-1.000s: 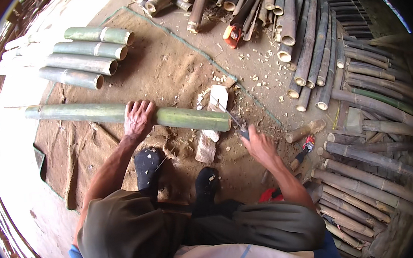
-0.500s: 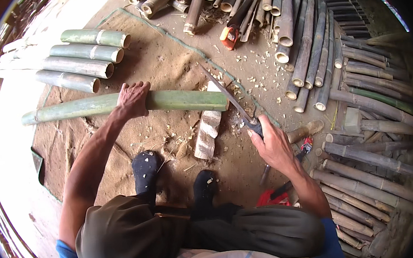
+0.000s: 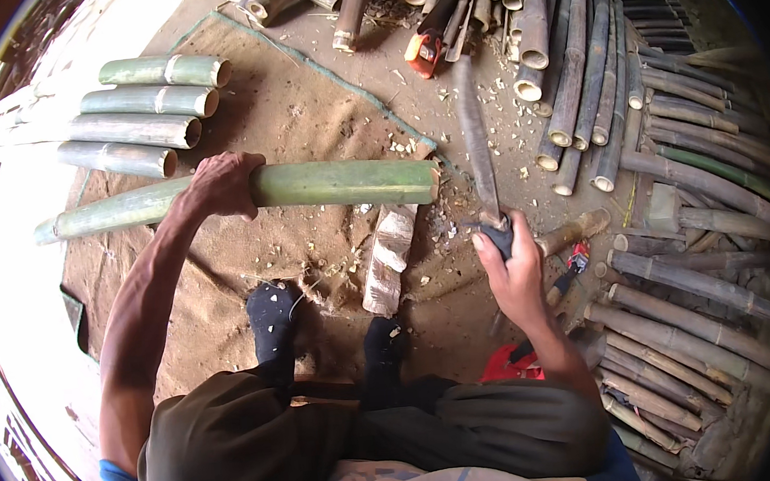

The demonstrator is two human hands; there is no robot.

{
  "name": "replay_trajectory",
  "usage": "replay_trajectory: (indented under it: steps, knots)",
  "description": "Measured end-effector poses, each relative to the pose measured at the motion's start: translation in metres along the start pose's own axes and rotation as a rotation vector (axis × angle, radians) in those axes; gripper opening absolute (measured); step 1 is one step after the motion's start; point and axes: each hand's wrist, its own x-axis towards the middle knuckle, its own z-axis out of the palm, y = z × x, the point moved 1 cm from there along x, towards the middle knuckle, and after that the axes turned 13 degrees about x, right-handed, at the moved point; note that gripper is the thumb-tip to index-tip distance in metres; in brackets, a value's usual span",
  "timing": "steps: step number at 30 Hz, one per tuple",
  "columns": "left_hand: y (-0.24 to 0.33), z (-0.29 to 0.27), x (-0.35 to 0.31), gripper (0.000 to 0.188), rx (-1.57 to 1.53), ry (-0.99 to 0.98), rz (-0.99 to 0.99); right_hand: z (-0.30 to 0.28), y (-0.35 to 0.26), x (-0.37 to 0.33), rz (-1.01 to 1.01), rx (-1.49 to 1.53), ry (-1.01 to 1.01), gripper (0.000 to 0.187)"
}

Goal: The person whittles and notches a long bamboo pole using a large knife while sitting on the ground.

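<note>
A thick green bamboo pole [image 3: 334, 182] lies crosswise in front of me. My left hand [image 3: 220, 186] is closed over its top near the middle, fingers wrapped round the far side. Under the pole's right end sits a pale, chopped wooden block [image 3: 390, 258]. To the right of that end, my right hand [image 3: 513, 261] grips the dark handle of a machete [image 3: 477, 136]. Its long blade points away from me, apart from the bamboo. Pale chips lie scattered around the block.
Several cut bamboo pieces [image 3: 141, 121] lie at the far left on brown sacking [image 3: 278, 112]. Stacked bamboo poles [image 3: 573, 87] fill the back and right side. An orange-handled tool [image 3: 423, 52] lies at the back. My dark-socked feet [image 3: 273, 322] rest close to the block.
The machete has swung from slanting left to pointing nearly straight away, and my right hand has shifted slightly right. The bamboo's right end has moved a little up and right.
</note>
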Motion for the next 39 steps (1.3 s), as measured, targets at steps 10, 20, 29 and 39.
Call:
replay_trajectory:
  steps: [10,20,29,39]
  knots:
    - [0.013,0.060,-0.038,0.052,-0.056,-0.152,0.058,0.176,0.227,-0.134,0.389,0.345,0.245,0.043]
    - [-0.005,0.037,-0.029,0.067,0.007,0.030,-0.044,0.177,0.222,-0.044,0.418,0.308,0.185,0.049]
    - [-0.010,0.047,-0.013,0.063,0.022,0.056,-0.075,0.051,0.139,-0.027,0.317,0.047,0.020,0.043]
    - [0.011,0.053,0.010,0.055,-0.002,0.004,0.000,0.004,-0.006,0.030,-0.155,-0.250,-0.197,0.051]
